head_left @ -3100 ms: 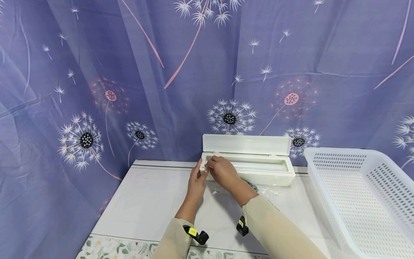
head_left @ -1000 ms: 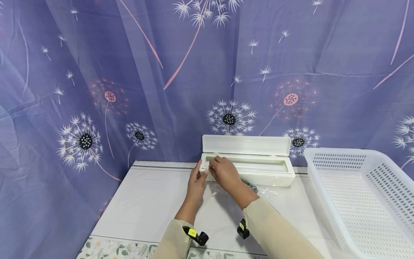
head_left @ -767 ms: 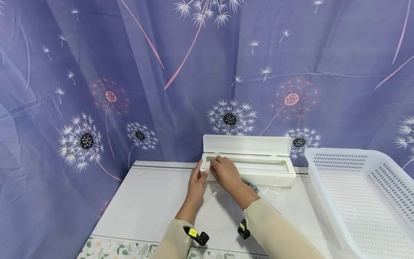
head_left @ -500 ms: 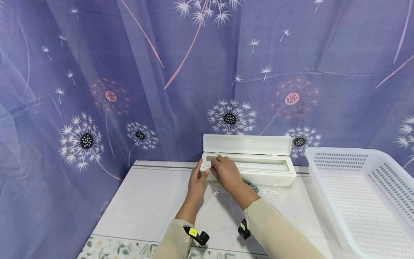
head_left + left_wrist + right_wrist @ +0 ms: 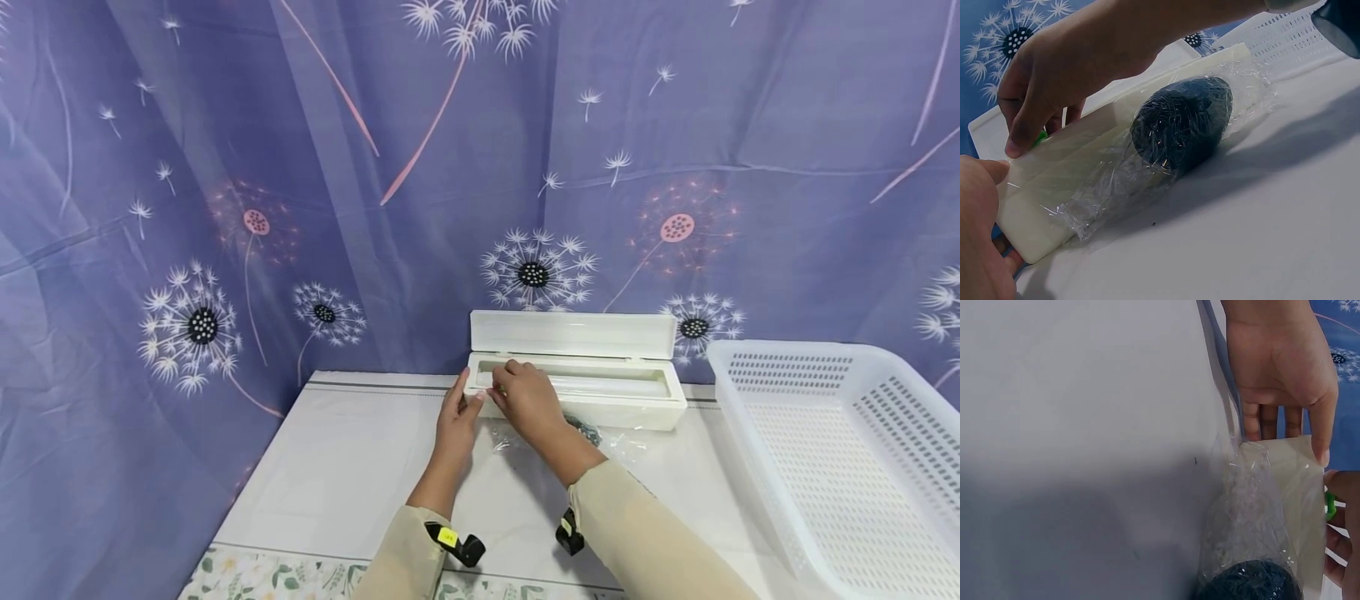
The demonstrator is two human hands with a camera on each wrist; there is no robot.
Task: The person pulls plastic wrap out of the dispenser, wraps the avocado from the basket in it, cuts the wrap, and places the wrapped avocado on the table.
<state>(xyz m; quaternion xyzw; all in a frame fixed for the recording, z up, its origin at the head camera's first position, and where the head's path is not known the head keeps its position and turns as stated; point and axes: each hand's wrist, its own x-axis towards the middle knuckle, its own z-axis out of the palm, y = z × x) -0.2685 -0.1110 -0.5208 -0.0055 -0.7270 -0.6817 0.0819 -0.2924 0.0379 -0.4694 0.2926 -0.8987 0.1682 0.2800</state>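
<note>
A long white cling film dispenser (image 5: 615, 415) stands at the table's back edge, its lid (image 5: 570, 335) raised and a roll (image 5: 600, 386) inside. My left hand (image 5: 455, 425) holds its left end, thumb at the top front edge. My right hand (image 5: 525, 402) pinches a small green slide cutter (image 5: 1330, 506) on that edge, just right of my left thumb; fingers hide most of the cutter. Clear cling film (image 5: 1107, 197) hangs over the dispenser's front, around a dark oval object (image 5: 1182, 125) lying before it. My right forearm partly hides this object in the head view.
A white perforated plastic basket (image 5: 750, 467) stands to the right on the white-covered table (image 5: 360, 467). A purple dandelion-print curtain (image 5: 420, 275) hangs directly behind the dispenser and along the left side.
My right hand has shifted slightly right along the dispenser's front edge, and a bit of green now shows at its fingers. My left hand and the dispenser have stayed in place.
</note>
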